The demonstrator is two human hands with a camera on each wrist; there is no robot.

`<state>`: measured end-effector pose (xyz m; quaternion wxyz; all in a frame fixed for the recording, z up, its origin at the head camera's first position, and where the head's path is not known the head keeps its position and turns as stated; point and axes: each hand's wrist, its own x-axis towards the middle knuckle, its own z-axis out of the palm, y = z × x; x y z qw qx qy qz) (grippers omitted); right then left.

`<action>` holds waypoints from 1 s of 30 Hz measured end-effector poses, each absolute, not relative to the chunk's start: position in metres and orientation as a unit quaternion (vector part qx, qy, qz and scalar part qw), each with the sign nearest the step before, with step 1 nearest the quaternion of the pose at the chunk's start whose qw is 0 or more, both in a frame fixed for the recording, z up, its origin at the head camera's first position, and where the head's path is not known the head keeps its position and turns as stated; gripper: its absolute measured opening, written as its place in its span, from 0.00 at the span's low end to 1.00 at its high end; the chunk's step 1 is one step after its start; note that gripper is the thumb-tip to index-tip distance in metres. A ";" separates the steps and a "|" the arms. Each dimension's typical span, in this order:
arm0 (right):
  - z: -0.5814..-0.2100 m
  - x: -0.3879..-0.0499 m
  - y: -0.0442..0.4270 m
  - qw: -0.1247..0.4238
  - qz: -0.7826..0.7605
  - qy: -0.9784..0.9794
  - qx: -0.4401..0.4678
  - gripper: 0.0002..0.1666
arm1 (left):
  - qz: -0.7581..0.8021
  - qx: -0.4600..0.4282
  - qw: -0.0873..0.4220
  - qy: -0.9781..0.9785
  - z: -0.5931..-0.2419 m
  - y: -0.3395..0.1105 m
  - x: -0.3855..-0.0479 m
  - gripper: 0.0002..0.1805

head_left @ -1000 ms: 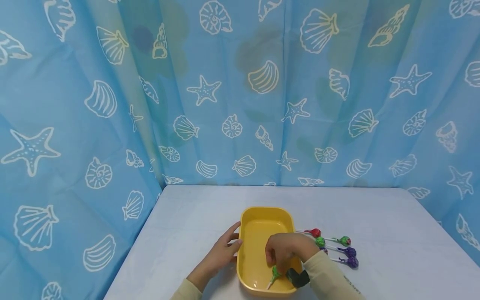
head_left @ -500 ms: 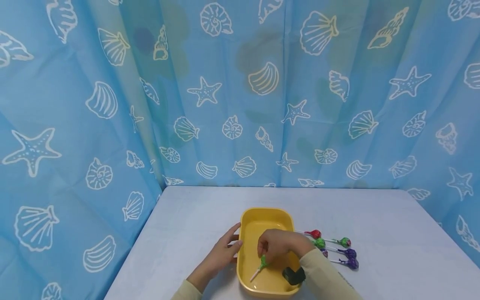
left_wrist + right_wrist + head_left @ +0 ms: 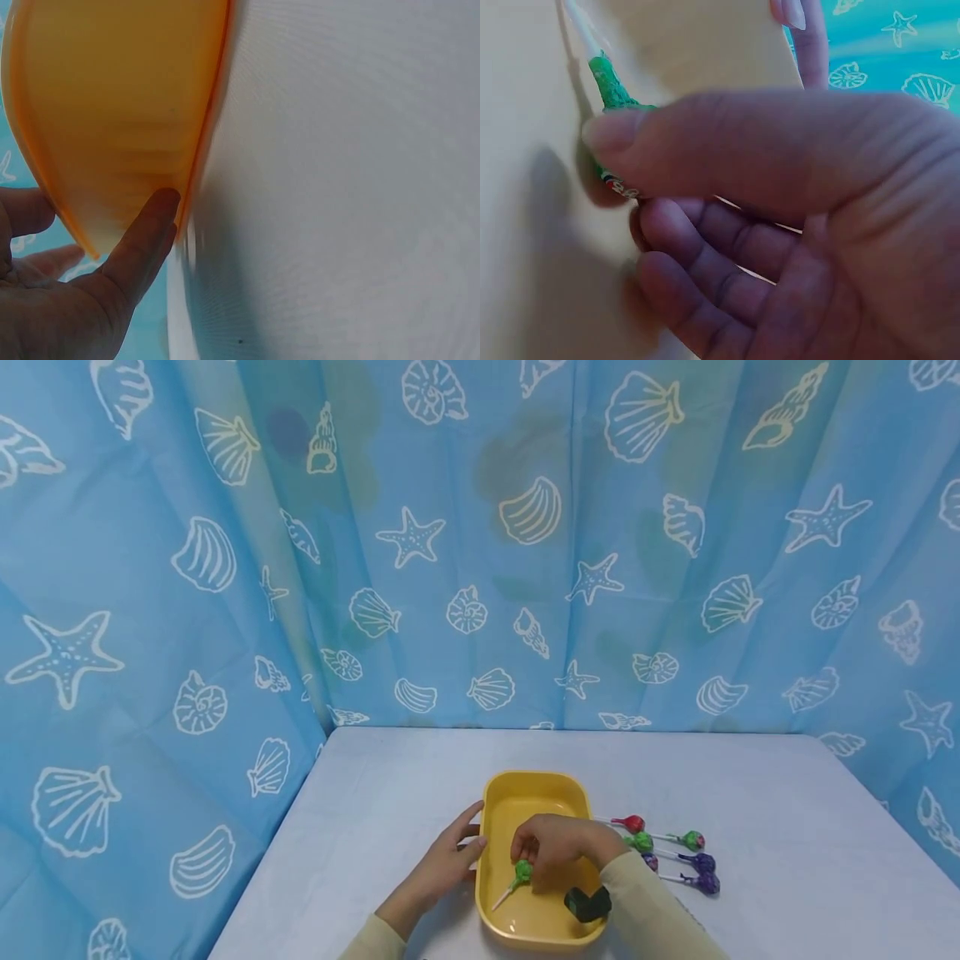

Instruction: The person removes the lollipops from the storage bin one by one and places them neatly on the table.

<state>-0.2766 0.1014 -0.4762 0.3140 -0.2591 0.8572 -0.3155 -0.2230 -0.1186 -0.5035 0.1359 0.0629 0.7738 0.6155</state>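
In the head view, a yellow tray [image 3: 483,906] stands on the white table. My left hand [image 3: 448,860] touches its left side with extended fingers. The left wrist view shows fingers [image 3: 146,232] against the tray's outer wall [image 3: 112,97]. Inside the tray, my right hand [image 3: 558,843] pinches a green-wrapped lollipop [image 3: 522,872] by its head, the white stick slanting toward the tray's near left. Up close in the right wrist view, the thumb covers much of the lollipop's head [image 3: 615,86]; the other fingers are curled.
Right of the tray lie several wrapped lollipops: a red one [image 3: 633,823], green ones [image 3: 692,840] and purple ones [image 3: 705,883], some partly behind the right arm. A dark band-like object [image 3: 587,904] is by the right wrist. A blue shell-print curtain [image 3: 450,568] hangs behind the table.
My right hand has moved left and slightly away from me inside the tray, carrying the green lollipop with it. The left hand has stayed at the tray's side.
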 end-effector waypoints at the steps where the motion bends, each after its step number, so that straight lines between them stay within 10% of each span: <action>1: -0.476 -0.277 0.102 0.315 -0.314 0.858 -0.256 0.20 | 0.615 0.063 0.135 0.775 -0.503 -0.119 -0.224 0.32; 30: -0.467 -0.277 0.110 0.279 -0.339 0.850 -0.291 0.14 | 0.633 0.068 0.133 0.760 -0.504 -0.118 -0.223 0.32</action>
